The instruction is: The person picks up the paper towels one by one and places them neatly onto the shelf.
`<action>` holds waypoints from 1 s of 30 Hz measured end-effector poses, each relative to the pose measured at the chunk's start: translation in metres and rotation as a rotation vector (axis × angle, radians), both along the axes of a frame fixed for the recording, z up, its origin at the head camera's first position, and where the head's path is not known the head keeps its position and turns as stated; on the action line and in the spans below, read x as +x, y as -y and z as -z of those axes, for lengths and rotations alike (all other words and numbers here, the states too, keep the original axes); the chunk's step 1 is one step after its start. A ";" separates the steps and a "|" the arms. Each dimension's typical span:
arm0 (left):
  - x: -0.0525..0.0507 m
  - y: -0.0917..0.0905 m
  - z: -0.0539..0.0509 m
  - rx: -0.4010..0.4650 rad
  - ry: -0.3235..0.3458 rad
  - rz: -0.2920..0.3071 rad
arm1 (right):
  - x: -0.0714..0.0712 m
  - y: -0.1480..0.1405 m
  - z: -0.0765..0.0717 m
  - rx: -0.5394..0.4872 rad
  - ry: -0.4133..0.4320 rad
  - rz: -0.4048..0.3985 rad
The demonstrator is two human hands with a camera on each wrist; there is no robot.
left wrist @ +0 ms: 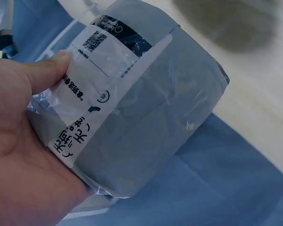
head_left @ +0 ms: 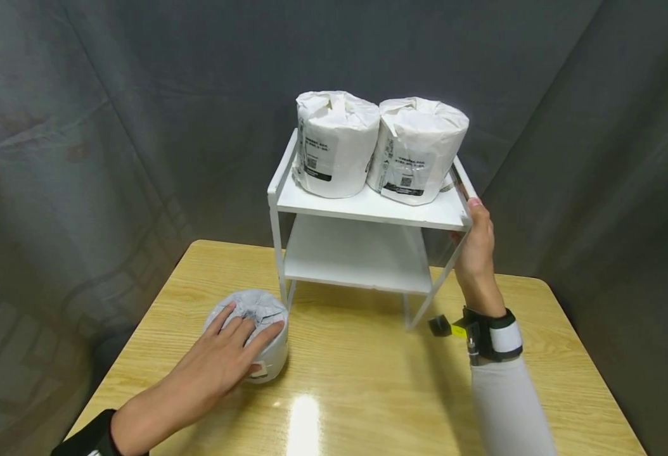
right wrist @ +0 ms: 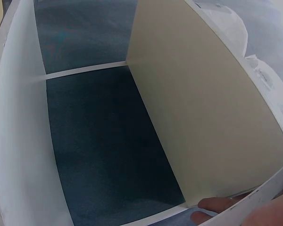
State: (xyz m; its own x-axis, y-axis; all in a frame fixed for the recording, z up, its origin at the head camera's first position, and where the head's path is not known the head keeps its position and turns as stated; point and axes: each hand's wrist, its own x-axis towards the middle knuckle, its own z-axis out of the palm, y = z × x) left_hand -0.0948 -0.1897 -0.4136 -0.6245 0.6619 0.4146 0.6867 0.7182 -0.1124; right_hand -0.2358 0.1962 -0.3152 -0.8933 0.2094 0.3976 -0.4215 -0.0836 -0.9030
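At the left front, my left hand [head_left: 220, 361] holds a wrapped toilet paper roll [head_left: 276, 360] from above. Its fingers spread over the roll's top, and in the left wrist view the thumb presses the printed label of the roll [left wrist: 151, 108]. Whether the roll's base touches the table cannot be told. My right hand [head_left: 476, 250] grips the right side rail of a white two-tier shelf [head_left: 340, 209], with the thumb outside; fingers [right wrist: 219, 203] show past the frame in the right wrist view. On the top tier, two wrapped rolls, a left one [head_left: 340, 149] and a right one [head_left: 416, 155], stand side by side.
The shelf's lower tier [head_left: 357, 253] lies under the top one. The shelf stands on a wooden table [head_left: 357, 367] and leans toward the right in the head view. Dark grey curtains [head_left: 225, 95] hang behind and at both sides. A strapped camera [head_left: 440, 325] sits on my right wrist.
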 end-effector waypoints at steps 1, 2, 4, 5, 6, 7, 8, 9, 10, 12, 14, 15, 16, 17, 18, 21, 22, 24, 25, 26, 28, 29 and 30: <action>0.001 -0.003 -0.003 -0.005 0.001 0.004 | 0.000 0.000 0.000 -0.002 0.001 0.000; 0.001 -0.005 -0.007 -0.009 0.003 0.008 | 0.000 -0.001 0.000 -0.005 -0.001 -0.001; 0.003 -0.011 -0.013 -0.024 -0.001 0.018 | -0.001 -0.001 0.001 -0.011 -0.001 0.001; 0.004 -0.013 -0.017 -0.028 0.001 0.026 | -0.001 -0.001 0.001 -0.013 0.002 0.003; 0.004 -0.016 -0.020 -0.035 0.002 0.032 | -0.001 -0.001 0.001 -0.020 0.001 0.004; 0.005 -0.018 -0.023 -0.038 0.004 0.041 | -0.001 -0.001 0.001 -0.018 0.000 0.004; 0.005 -0.020 -0.027 -0.042 0.008 0.048 | -0.001 -0.001 0.002 -0.016 -0.004 0.005; 0.006 -0.022 -0.030 -0.048 0.010 0.056 | -0.002 -0.001 0.002 -0.016 -0.005 0.005; 0.005 -0.024 -0.033 -0.049 0.011 0.064 | -0.002 -0.001 0.002 -0.014 -0.007 0.003; 0.004 -0.027 -0.038 -0.059 0.014 0.075 | -0.002 -0.001 0.002 -0.007 -0.009 -0.002; 0.003 -0.030 -0.042 -0.068 0.015 0.083 | -0.002 -0.001 0.002 -0.006 -0.010 -0.007; 0.002 -0.031 -0.044 -0.071 0.016 0.087 | -0.002 -0.001 0.002 -0.003 -0.009 -0.007; 0.001 -0.032 -0.046 -0.073 0.015 0.091 | -0.002 -0.001 0.002 0.000 -0.010 -0.008; 0.000 -0.033 -0.048 -0.075 0.018 0.093 | -0.002 -0.001 0.001 0.003 -0.009 -0.009; 0.000 -0.033 -0.050 -0.074 0.018 0.097 | -0.002 0.000 0.001 0.006 -0.010 -0.010; -0.001 -0.035 -0.055 -0.066 0.013 0.108 | -0.002 0.000 0.001 0.011 -0.012 -0.013; -0.001 -0.036 -0.057 -0.061 0.010 0.114 | -0.002 0.000 0.001 0.008 -0.011 -0.014; -0.002 -0.038 -0.061 -0.050 0.003 0.125 | -0.001 0.000 0.001 0.003 -0.008 -0.015; -0.002 -0.040 -0.063 -0.047 -0.001 0.131 | -0.001 0.001 0.001 -0.004 -0.006 -0.014; -0.002 -0.041 -0.065 -0.043 -0.004 0.138 | -0.001 0.001 0.001 -0.006 -0.005 -0.010; -0.003 -0.043 -0.070 -0.040 -0.004 0.147 | -0.001 0.001 0.001 -0.002 -0.002 -0.005; -0.003 -0.045 -0.072 -0.042 -0.003 0.149 | 0.000 0.000 0.001 -0.004 -0.003 -0.003; -0.003 -0.046 -0.075 -0.044 -0.002 0.151 | 0.000 0.000 0.000 -0.008 -0.004 -0.003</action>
State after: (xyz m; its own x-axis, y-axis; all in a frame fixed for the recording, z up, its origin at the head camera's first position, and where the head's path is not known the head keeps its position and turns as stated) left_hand -0.0983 -0.1432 -0.3388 -0.5155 0.7659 0.3843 0.7864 0.6010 -0.1428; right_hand -0.2363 0.1958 -0.3157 -0.8922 0.2102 0.3998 -0.4252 -0.0921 -0.9004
